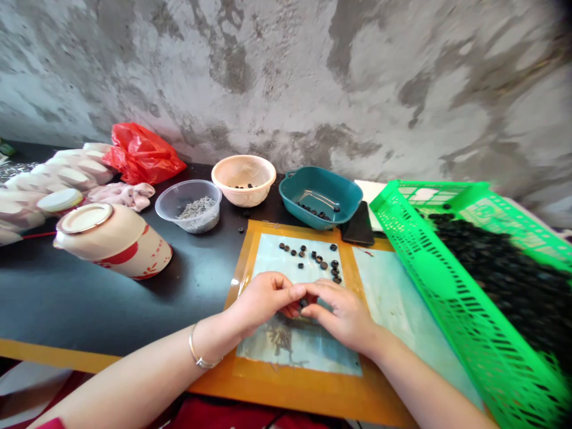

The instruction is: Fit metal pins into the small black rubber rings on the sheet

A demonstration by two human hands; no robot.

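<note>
My left hand (267, 299) and my right hand (343, 313) meet over a pale blue sheet (313, 351), fingertips touching. Between them is a small black round part (304, 303), mostly covered by the fingers. Both hands are closed in a pinch around it. Just beyond the fingers lie several loose black round parts (324, 265), like small rings or caps. Nearer to me, below the left hand, a little pile of thin grey pieces (280, 336) rests on the sheet; they are too small to name surely.
A green basket (429, 298) heaped with black parts stands at right. Behind the sheet are a teal basin (344, 196), a pink bowl (243, 193) and a clear bowl (165, 205) of grey bits. A white-and-red container (116, 241) and a red bag (143, 155) stand left.
</note>
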